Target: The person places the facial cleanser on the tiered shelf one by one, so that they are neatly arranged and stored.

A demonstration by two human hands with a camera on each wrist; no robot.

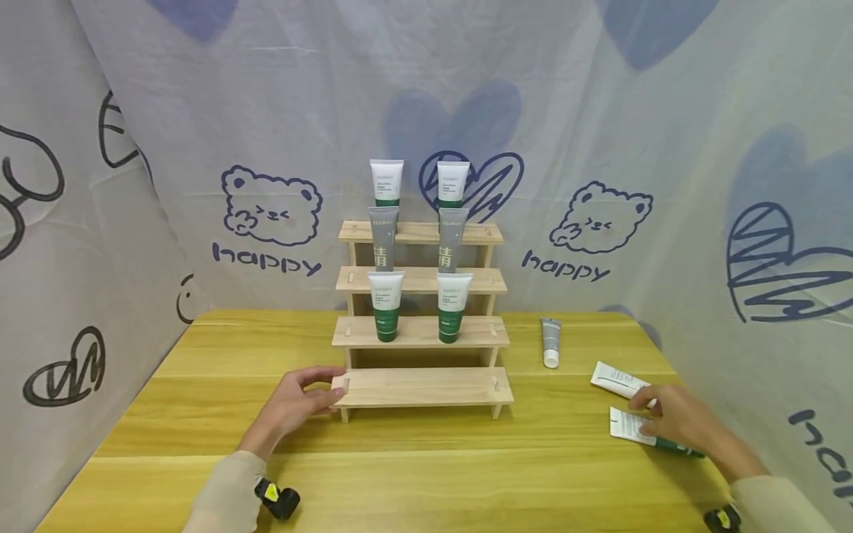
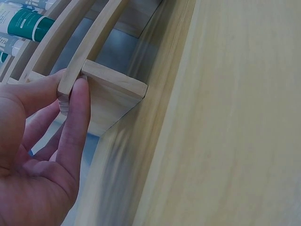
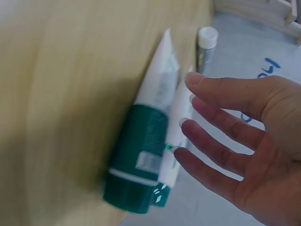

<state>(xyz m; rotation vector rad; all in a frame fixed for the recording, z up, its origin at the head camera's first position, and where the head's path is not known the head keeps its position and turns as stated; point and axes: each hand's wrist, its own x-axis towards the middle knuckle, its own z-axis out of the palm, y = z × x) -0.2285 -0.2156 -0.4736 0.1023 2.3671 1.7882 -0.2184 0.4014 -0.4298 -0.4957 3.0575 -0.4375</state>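
Note:
A wooden tiered display stand (image 1: pixel 420 387) stands mid-table. My left hand (image 1: pixel 296 403) pinches the left end of its lowest step, thumb and fingers around the board's edge in the left wrist view. At the right, my right hand (image 1: pixel 680 418) hovers with parted, slightly bent fingers and nothing between them. Below it lies a white-and-green squeeze tube (image 3: pixel 141 141), partly covered by the hand in the head view. A second white tube (image 1: pixel 616 380) lies just behind, close to the fingertips. Farther back lies a small grey tube (image 1: pixel 551 342) with a white cap.
On the stand's upper steps several tubes stand upright in pairs: white-and-green ones (image 1: pixel 386 305) low and at the top, grey ones (image 1: pixel 451 238) between. A printed cloth (image 1: pixel 373 96) hangs behind and at both sides of the wooden table (image 1: pixel 413 474).

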